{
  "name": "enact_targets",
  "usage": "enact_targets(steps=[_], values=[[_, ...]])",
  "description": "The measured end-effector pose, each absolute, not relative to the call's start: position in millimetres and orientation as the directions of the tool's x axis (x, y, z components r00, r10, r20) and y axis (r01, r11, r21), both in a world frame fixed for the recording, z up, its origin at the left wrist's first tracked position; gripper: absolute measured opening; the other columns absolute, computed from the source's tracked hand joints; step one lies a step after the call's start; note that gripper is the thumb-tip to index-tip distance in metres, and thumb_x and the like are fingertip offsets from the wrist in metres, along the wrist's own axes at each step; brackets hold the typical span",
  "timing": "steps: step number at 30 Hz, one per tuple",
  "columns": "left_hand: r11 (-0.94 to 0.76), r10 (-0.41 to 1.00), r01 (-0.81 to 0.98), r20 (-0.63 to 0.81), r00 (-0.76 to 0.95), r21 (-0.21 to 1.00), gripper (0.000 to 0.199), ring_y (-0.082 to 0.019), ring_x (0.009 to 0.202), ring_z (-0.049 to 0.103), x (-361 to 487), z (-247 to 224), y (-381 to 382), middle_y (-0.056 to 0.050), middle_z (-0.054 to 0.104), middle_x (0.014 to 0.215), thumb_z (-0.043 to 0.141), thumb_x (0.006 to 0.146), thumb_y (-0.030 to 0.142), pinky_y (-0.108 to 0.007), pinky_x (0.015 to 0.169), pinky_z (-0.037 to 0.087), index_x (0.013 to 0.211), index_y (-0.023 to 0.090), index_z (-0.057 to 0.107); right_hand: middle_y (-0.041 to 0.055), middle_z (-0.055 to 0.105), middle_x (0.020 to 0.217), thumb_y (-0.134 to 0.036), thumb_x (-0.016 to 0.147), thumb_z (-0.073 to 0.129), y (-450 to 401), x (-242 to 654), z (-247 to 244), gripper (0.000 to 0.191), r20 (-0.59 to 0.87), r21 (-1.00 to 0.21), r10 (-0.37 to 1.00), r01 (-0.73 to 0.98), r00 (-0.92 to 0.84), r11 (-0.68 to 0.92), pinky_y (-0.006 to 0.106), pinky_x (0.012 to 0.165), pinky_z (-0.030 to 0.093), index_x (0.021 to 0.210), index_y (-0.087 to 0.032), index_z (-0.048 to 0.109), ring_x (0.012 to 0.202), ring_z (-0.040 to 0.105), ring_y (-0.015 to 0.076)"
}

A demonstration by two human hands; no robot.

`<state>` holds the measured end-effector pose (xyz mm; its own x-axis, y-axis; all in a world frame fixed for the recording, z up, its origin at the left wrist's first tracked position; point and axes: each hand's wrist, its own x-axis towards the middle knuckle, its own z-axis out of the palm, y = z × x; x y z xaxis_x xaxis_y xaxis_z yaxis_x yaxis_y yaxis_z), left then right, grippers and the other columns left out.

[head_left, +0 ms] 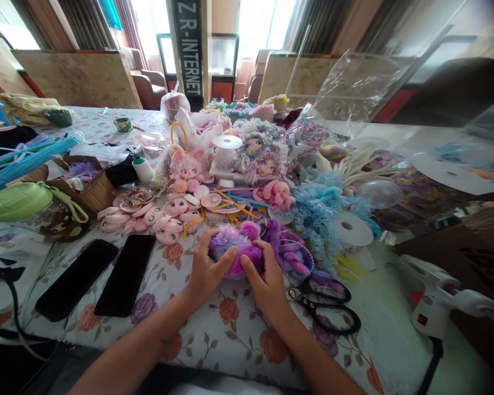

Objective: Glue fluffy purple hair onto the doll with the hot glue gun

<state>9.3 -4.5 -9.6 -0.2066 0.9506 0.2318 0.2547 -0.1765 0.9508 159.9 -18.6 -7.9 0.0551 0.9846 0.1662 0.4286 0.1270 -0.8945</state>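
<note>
Both of my hands hold one fluffy purple and magenta plush piece [249, 251] above the flowered tablecloth. My left hand [211, 266] grips its left side, thumb across the front. On the right side, my right hand [267, 274] presses it with the thumb on the front and the fingers behind. A string of white beads [312, 258] and purple fluffy strips [274, 236] lie just beyond my right hand. Black-handled scissors [325, 307] rest to the right of my right wrist. Pink doll faces [167, 230] are spread behind my left hand.
Two black phones [125, 274] lie at left, near a green-lidded jar [18, 203]. A white glue gun [432, 296] stands at right with its cable. Blue lace [321, 214], a white spool [352, 229] and doll heads [186, 164] crowd the table behind.
</note>
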Motion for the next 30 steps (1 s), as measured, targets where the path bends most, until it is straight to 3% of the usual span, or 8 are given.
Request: enact_targets(steps=[5,10,21,26,30], values=[[-0.173,0.951,0.265,0.231,-0.204,0.948,0.038,-0.021,0.086,0.062,9.0,-9.1,-4.4,-0.004,0.066,0.094,0.07,0.079,0.044,-0.033,0.082,0.049,0.106,0.02,0.059,0.0101,0.07,0.112,-0.056,0.094,0.046,-16.8,159.5,-6.2,0.044,0.149,-0.893,0.988,0.436,0.048,0.114,0.042,0.091,0.051,0.118,-0.021,0.056,0.101,0.066,0.027],[-0.179,0.946,0.27,0.24,-0.216,0.946,0.037,-0.021,0.087,0.062,9.0,-8.6,-4.5,-0.004,0.067,0.095,0.071,0.078,0.041,-0.033,0.082,0.05,0.106,0.019,0.06,0.0179,0.066,0.122,-0.06,0.078,0.067,-19.9,158.2,-10.4,0.067,0.196,-0.863,0.98,0.477,0.014,0.166,0.049,0.095,0.05,0.126,-0.016,0.052,0.112,0.063,0.0341],[-0.171,0.949,0.29,0.236,-0.208,0.942,0.033,-0.021,0.087,0.061,12.4,-6.7,-4.1,-0.004,0.066,0.094,0.069,0.08,0.042,-0.033,0.082,0.049,0.102,0.019,0.06,0.0063,0.072,0.094,-0.058,0.095,0.042,-11.7,157.4,-8.5,0.044,0.157,-0.88,0.983,0.464,0.093,0.097,0.037,0.077,0.053,0.11,-0.021,0.061,0.083,0.067,0.0242],[-0.148,0.954,0.252,0.206,-0.219,0.956,0.033,-0.021,0.084,0.061,10.9,-7.2,-4.8,-0.003,0.065,0.091,0.069,0.08,0.042,-0.033,0.081,0.049,0.103,0.019,0.06,0.013,0.069,0.116,-0.055,0.081,0.066,-16.6,156.7,-11.8,0.056,0.247,-0.853,0.969,0.478,0.019,0.208,0.044,0.091,0.051,0.123,-0.02,0.054,0.104,0.065,0.0304],[-0.15,0.948,0.238,0.208,-0.242,0.96,0.033,-0.02,0.084,0.06,10.6,-6.6,-4.9,-0.003,0.065,0.09,0.069,0.078,0.04,-0.032,0.081,0.048,0.101,0.019,0.06,0.0123,0.068,0.113,-0.057,0.085,0.061,-16.7,154.8,-9.6,0.051,0.228,-0.872,0.973,0.453,0.034,0.188,0.045,0.09,0.051,0.118,-0.019,0.055,0.1,0.064,0.0286]])
